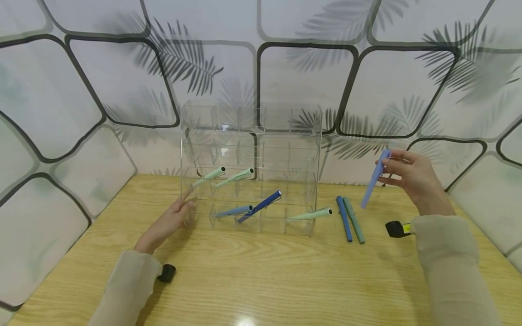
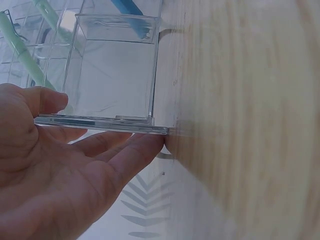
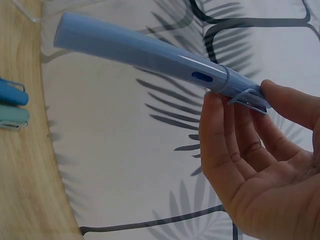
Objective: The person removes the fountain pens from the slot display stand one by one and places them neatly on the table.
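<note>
My right hand (image 1: pixel 418 179) pinches a light blue pen (image 1: pixel 373 183) near its clip end, up off the table. In the right wrist view the pen (image 3: pixel 140 52) slants across, with the thumb at its cap end and the fingers beneath. My left hand (image 1: pixel 165 226) holds the left side of a clear acrylic rack (image 1: pixel 248 185). From the left wrist, the thumb shows on the inner face of the side wall (image 2: pixel 100 122) and the fingers behind it. Two mint pens (image 1: pixel 235 178) lean in one tier; a blue-grey pen (image 1: pixel 234 211), a dark blue pen (image 1: pixel 261 207) and a pale green pen (image 1: pixel 307 214) lean in the lowest.
A blue pen (image 1: pixel 344 219) and a grey-green pen (image 1: pixel 354 221) lie side by side on the wooden table (image 1: pixel 244 276), right of the rack. A patterned wall covering (image 1: pixel 306 86) stands close behind the rack and along both sides.
</note>
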`<action>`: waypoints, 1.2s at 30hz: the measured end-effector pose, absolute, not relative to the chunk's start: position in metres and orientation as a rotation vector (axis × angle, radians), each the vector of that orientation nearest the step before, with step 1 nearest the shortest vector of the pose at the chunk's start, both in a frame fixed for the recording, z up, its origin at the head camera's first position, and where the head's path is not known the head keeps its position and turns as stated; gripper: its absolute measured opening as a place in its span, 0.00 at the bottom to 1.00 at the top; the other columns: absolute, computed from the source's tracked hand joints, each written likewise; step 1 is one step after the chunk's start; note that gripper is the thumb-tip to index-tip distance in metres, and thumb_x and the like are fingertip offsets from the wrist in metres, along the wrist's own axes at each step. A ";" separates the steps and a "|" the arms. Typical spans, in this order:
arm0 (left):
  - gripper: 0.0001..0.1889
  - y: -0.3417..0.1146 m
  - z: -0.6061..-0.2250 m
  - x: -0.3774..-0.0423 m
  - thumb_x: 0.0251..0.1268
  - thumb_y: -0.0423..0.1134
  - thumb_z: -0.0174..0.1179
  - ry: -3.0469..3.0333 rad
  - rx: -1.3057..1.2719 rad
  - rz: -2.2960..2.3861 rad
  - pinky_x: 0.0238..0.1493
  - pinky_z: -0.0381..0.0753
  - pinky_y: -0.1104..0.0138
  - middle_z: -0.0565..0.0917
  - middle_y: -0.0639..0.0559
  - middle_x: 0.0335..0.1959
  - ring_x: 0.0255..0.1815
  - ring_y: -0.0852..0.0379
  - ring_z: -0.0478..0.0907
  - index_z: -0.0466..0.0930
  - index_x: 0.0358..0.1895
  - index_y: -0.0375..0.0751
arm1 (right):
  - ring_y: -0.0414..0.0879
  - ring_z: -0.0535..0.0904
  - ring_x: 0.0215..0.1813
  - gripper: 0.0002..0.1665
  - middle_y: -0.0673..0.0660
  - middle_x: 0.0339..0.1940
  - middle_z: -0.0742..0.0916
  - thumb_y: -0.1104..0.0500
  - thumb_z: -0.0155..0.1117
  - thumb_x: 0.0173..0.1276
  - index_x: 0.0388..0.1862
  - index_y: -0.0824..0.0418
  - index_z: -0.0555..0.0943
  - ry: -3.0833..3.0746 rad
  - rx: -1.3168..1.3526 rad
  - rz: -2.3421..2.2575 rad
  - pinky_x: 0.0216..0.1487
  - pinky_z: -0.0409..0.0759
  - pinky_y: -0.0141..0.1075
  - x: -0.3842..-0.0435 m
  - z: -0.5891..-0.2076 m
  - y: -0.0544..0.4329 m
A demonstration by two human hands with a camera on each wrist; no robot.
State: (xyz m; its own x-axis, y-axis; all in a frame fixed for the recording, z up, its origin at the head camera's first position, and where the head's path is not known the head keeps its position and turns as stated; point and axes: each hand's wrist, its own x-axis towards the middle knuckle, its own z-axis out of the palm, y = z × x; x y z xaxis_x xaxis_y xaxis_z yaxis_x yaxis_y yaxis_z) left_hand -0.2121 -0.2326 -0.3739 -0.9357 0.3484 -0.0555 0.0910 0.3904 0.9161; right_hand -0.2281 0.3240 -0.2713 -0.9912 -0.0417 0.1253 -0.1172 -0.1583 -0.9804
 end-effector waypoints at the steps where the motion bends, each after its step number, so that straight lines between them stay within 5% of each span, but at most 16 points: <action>1: 0.34 -0.233 -0.374 -0.212 0.88 0.47 0.33 2.413 0.391 1.562 0.65 0.58 0.32 0.45 0.25 0.79 0.77 0.25 0.46 0.27 0.82 0.40 | 0.44 0.84 0.37 0.06 0.53 0.37 0.90 0.67 0.63 0.74 0.43 0.59 0.85 -2.025 0.179 2.330 0.38 0.85 0.39 -0.229 -0.273 0.325; 12: 0.34 -0.233 -0.373 -0.213 0.88 0.46 0.33 2.432 0.384 1.547 0.58 0.71 0.44 0.46 0.26 0.80 0.76 0.27 0.50 0.27 0.83 0.43 | 0.40 0.84 0.39 0.12 0.48 0.37 0.89 0.64 0.65 0.74 0.52 0.63 0.74 -2.208 0.072 2.210 0.40 0.84 0.35 -0.236 -0.293 0.331; 19: 0.33 -0.233 -0.374 -0.213 0.88 0.44 0.33 2.412 0.377 1.574 0.64 0.65 0.37 0.46 0.26 0.79 0.77 0.27 0.49 0.27 0.83 0.43 | 0.38 0.82 0.39 0.14 0.43 0.37 0.86 0.63 0.62 0.76 0.56 0.64 0.71 -2.364 -0.008 2.098 0.42 0.84 0.34 -0.240 -0.301 0.331; 24: 0.34 -0.233 -0.374 -0.213 0.88 0.45 0.34 2.433 0.392 1.553 0.49 0.73 0.55 0.46 0.25 0.79 0.75 0.27 0.52 0.27 0.83 0.42 | 0.37 0.81 0.39 0.13 0.41 0.36 0.86 0.63 0.60 0.78 0.56 0.65 0.72 -2.442 -0.026 2.028 0.43 0.84 0.34 -0.242 -0.308 0.332; 28: 0.34 -0.233 -0.374 -0.212 0.87 0.45 0.35 2.436 0.390 1.557 0.50 0.73 0.56 0.47 0.26 0.79 0.75 0.27 0.54 0.28 0.83 0.42 | 0.37 0.81 0.39 0.12 0.41 0.36 0.86 0.63 0.59 0.78 0.56 0.66 0.73 -2.471 -0.031 2.003 0.43 0.84 0.34 -0.242 -0.314 0.333; 36: 0.34 -0.234 -0.374 -0.212 0.87 0.47 0.34 2.458 0.371 1.528 0.57 0.71 0.47 0.48 0.28 0.80 0.73 0.29 0.57 0.29 0.83 0.43 | 0.34 0.80 0.42 0.34 0.41 0.42 0.82 0.57 0.56 0.81 0.73 0.78 0.59 -2.643 -0.069 1.838 0.48 0.83 0.37 -0.245 -0.333 0.335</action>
